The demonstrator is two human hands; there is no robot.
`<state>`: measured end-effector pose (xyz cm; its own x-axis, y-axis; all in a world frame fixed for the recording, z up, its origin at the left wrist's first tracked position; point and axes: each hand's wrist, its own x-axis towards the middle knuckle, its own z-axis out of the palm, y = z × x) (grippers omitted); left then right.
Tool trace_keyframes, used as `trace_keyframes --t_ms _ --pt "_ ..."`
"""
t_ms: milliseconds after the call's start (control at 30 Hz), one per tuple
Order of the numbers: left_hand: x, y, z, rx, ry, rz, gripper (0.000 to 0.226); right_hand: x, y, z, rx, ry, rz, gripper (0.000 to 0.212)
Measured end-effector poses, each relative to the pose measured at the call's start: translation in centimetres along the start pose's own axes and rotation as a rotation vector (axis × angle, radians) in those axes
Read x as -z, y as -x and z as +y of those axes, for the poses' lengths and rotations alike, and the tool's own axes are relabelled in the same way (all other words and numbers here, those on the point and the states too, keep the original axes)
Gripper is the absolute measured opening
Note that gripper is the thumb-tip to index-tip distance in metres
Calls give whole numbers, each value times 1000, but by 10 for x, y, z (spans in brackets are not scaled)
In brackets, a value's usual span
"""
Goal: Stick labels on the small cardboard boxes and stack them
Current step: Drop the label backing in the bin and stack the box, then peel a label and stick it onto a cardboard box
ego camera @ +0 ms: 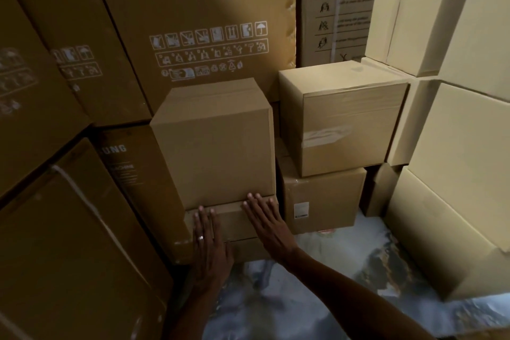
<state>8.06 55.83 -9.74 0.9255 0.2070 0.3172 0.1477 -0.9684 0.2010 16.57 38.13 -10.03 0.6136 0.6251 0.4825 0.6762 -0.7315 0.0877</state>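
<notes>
Two hands flat on cardboard. Left hand (205, 240), ring on one finger, lies with fingers straight on the front face of the lower box (229, 225); right hand (266, 222) also spread flat, fingertips reaching the seam where the upper box (215, 152) sits on it. Neither hand grips anything.

Just right of this stack, a second stack: a pale box (342, 119) with a strip of clear tape, resting on a box (321, 199) that carries a small white label (301, 210) on its front (print too small to read).

Hemmed in on all sides. Tall cartons (193, 22) with white handling symbols and the word SIDE stand directly behind; dark cartons (69, 243) lean in at left, one strapped. Lighter cartons (455, 160) are stacked high at right.

Floor (317, 298) pale, mottled, stained dark near the right-hand cartons. Light dim, brighter toward the right.
</notes>
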Motion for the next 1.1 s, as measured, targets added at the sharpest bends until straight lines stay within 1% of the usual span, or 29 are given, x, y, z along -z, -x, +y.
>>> trace_keyframes --t_ms 200,267,333,400,433,500,533,600,700,767,833,867,1000,1100 --pt "-2 -13 -2 3 31 -35 122 2 -10 3 -15 -42 -99 84" --pt "1 -12 0 11 41 -31 122 4 -9 2 -37 -53 -114 88" --pt "1 -7 2 4 73 -17 115 8 -7 0 -59 -85 -122 98" --pt "-3 -1 6 -39 128 30 97 11 -1 -4 -132 -186 -128 105" --pt "-6 3 11 -67 165 67 86 15 3 -8 -185 -248 -122 103" --pt "-6 12 32 -87 244 89 71 27 14 -14 -260 -339 -60 82" --pt "-6 18 45 -95 291 95 67 35 20 -15 -291 -386 -25 78" --pt "0 32 72 -110 430 94 67 52 31 -13 -360 -450 8 80" --pt "9 46 103 -102 644 -38 63 75 51 5 -411 -447 54 78" --pt "11 47 123 -138 692 -51 62 86 66 23 -468 -473 73 80" --pt "14 42 145 -154 728 -41 59 101 77 43 -528 -489 155 92" --pt "16 38 157 -152 748 -40 57 106 81 54 -558 -470 190 94" --pt "27 15 196 -208 811 13 63 126 85 100 -647 -429 188 82" --pt "42 -13 226 -223 832 90 67 141 73 136 -710 -482 253 74"
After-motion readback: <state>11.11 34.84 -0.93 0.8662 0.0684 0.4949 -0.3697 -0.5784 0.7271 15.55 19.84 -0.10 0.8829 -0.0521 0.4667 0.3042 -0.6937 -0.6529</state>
